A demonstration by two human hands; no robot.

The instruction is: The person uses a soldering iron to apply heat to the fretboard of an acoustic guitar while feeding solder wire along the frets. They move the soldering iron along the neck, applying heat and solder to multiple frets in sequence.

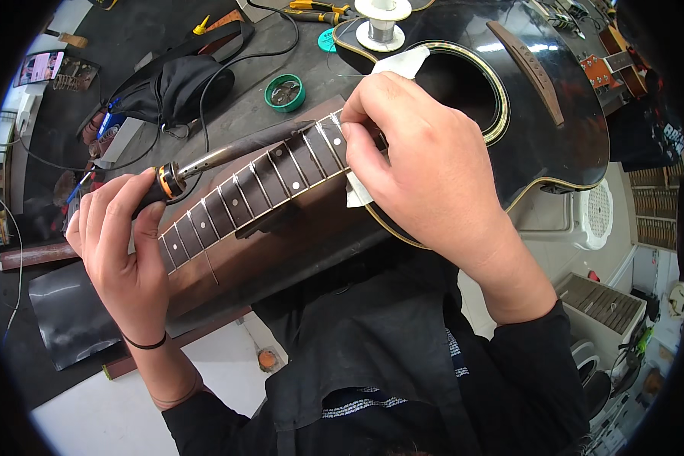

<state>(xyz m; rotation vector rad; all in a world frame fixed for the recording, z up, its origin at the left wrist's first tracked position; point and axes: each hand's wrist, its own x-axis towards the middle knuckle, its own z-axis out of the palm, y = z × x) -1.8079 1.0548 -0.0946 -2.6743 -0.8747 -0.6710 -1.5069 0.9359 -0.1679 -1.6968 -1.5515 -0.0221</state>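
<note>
A black acoustic guitar (539, 144) lies on the bench, its dark fretboard (254, 190) running down to the left. My left hand (125, 235) is wrapped round the black handle of a soldering iron (205, 162). The iron's long dark tip lies along the fretboard's far side, ending near the frets beside my right fingers. My right hand (425, 152) is closed in a pinch over the body end of the fretboard; what its fingertips hold is hidden. White paper (403, 64) shows beside that hand, partly covering the soundhole's edge. A loose fret wire (211, 267) sticks out from the fretboard's near edge.
A white spool of silvery wire (381, 23) stands on the guitar's far edge. Farther left are a green dish (285, 93), a black bag (167, 95) and a black cable (207, 114). Pliers (315, 14) lie at the back. A white stool (591, 215) stands to the right.
</note>
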